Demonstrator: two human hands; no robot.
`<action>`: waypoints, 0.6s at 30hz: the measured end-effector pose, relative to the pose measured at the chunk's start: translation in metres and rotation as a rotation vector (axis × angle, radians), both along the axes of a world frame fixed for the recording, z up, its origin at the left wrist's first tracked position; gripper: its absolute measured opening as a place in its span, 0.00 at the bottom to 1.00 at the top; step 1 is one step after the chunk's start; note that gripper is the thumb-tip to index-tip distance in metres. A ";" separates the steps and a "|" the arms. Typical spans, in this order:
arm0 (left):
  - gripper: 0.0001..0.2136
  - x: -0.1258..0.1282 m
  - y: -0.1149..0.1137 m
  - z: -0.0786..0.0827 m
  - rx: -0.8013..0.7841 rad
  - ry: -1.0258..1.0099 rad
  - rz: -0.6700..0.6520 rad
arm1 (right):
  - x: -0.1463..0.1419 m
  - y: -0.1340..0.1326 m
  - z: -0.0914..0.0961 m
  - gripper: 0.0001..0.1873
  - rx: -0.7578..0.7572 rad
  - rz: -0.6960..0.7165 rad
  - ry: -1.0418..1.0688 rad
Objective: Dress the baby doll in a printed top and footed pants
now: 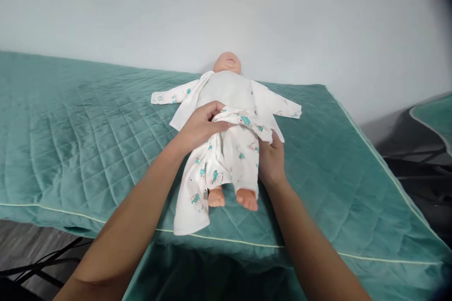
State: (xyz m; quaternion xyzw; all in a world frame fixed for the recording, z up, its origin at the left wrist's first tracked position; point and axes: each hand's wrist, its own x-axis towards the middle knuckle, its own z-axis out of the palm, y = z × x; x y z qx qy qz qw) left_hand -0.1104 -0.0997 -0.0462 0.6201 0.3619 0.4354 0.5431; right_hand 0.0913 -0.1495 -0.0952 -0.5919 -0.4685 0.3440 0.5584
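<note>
A baby doll lies on its back on a teal quilted mattress, head toward the wall, bare feet toward me. It wears printed white trousers and lies on an open white printed jacket with the sleeves spread out. My left hand grips the trousers' waistband at the doll's belly, fingers curled over the fabric. My right hand holds the waistband at the doll's other hip, fingers tucked under the cloth.
A pale wall runs behind the mattress. The mattress's piped front edge is close to me and its right edge slopes away. Dark floor and black bars lie at the right, with another teal pad beyond.
</note>
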 end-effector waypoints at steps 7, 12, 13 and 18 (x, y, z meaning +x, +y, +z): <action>0.20 -0.025 0.004 -0.024 -0.206 -0.248 -0.164 | -0.006 -0.019 0.008 0.15 0.155 0.072 -0.226; 0.18 -0.022 0.004 -0.022 -0.229 -0.373 -0.132 | -0.018 0.003 0.063 0.21 0.067 0.503 -0.354; 0.18 -0.021 0.004 -0.021 -0.229 -0.372 -0.125 | -0.021 0.011 0.073 0.18 0.004 0.603 -0.351; 0.20 -0.021 0.002 -0.022 -0.237 -0.362 -0.094 | -0.029 0.046 0.076 0.11 -0.223 0.837 -0.120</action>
